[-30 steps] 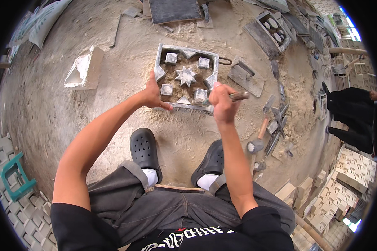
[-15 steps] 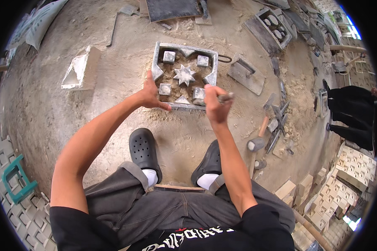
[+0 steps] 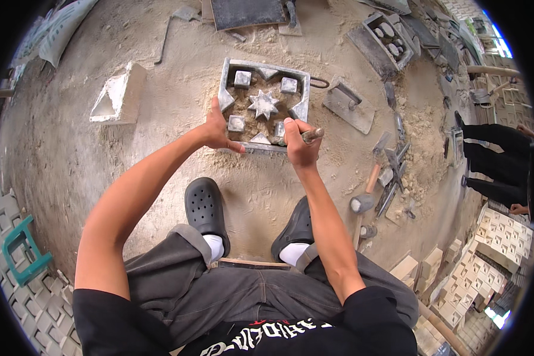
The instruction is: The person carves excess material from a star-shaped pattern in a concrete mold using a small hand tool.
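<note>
A grey rectangular metal mould (image 3: pixel 267 64) lies on the dusty ground before me. Inside it stand an eight-pointed star block (image 3: pixel 263 104), several square blocks (image 3: pixel 242 79) and loose sandy material between them. My left hand (image 3: pixel 218 128) is spread around its near left corner, fingers along the left wall and thumb along the near wall. At the near right corner, my right hand (image 3: pixel 302 145) is closed around a short stick-handled tool (image 3: pixel 312 136). The handle's end sticks out to the right; its working end is mostly hidden, so I cannot tell its kind.
A trowel (image 3: pixel 350 107) lies right of the mould, a white hollow block (image 3: pixel 120 95) to the left. Mallets (image 3: pixel 362 203) and metal tools lie at the right. Another mould (image 3: pixel 390 41) is at the far right. A person in black (image 3: pixel 495 157) is at the right edge.
My right hand has shifted slightly left and nearer, and the tool's handle has tilted. My left hand stays at the mould's corner. The person at the right has moved their hands.
</note>
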`<act>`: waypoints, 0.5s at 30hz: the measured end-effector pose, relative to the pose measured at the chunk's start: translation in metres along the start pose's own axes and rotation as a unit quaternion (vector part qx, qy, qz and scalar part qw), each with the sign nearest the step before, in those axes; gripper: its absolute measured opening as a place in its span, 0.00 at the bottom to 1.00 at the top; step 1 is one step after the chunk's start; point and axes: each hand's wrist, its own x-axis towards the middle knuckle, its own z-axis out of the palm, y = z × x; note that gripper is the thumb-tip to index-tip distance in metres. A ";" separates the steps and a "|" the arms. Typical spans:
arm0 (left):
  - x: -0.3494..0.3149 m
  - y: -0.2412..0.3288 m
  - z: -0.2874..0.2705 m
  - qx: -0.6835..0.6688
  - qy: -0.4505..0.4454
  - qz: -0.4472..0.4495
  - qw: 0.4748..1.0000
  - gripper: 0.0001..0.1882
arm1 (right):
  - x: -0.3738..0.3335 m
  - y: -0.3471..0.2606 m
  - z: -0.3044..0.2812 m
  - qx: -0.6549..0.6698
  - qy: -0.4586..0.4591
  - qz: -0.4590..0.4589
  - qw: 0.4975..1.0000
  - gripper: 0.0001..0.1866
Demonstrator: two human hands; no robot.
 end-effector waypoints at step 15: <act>-0.010 0.004 -0.006 -0.017 -0.013 -0.001 1.000 0.84 | 0.012 -0.080 -0.013 0.277 -0.082 -0.100 0.952 0.21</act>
